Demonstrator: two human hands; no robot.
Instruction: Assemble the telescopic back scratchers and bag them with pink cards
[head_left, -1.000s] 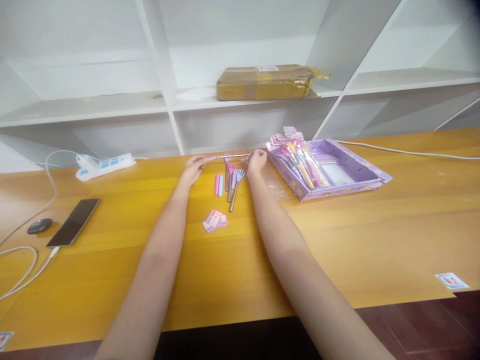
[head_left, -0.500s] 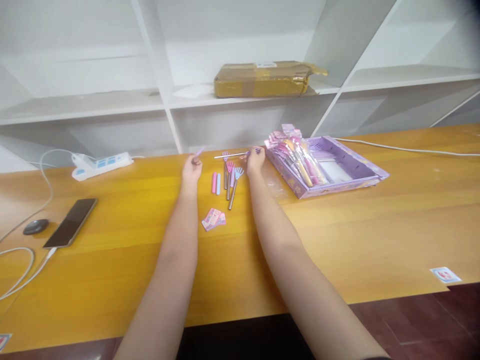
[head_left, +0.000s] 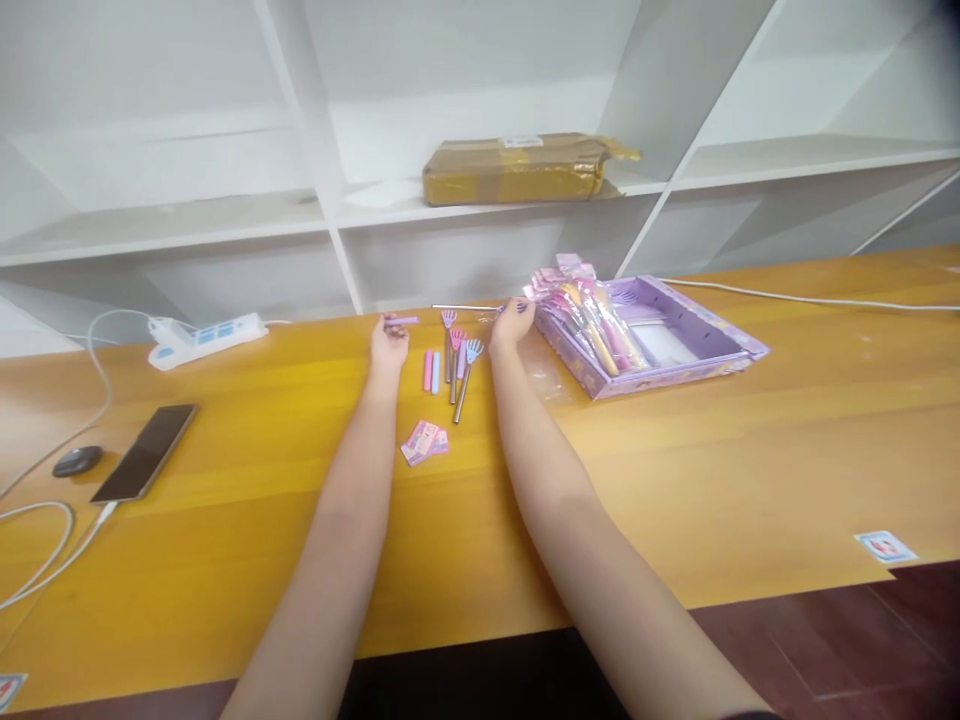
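Observation:
My left hand point(head_left: 388, 347) is closed round a short purple handle point(head_left: 402, 321), which sticks out to the right. My right hand point(head_left: 513, 326) grips a back scratcher point(head_left: 465, 307) at its purple claw end; the thin metal rod points left. Between my hands lie several metal back scratchers, one with a pink claw point(head_left: 457, 340) and one with a light blue claw point(head_left: 473, 350). A pink handle point(head_left: 428, 371) and a light blue handle point(head_left: 436, 373) rest side by side to their left. Nearer me are small overlapping pink printed cards point(head_left: 424, 442).
Right of my right hand, wrapped back scratchers point(head_left: 596, 325) are heaped in a purple tray point(head_left: 679, 373). Clear plastic point(head_left: 551, 378) lies beside it. A power strip point(head_left: 214, 338), phone point(head_left: 146, 453) and mouse point(head_left: 77, 461) are at left. A taped carton point(head_left: 517, 170) sits on the shelf.
The purple handle in my left hand has turned from slanted to nearly level. My right hand still grips the back scratcher. The view has shifted slightly.

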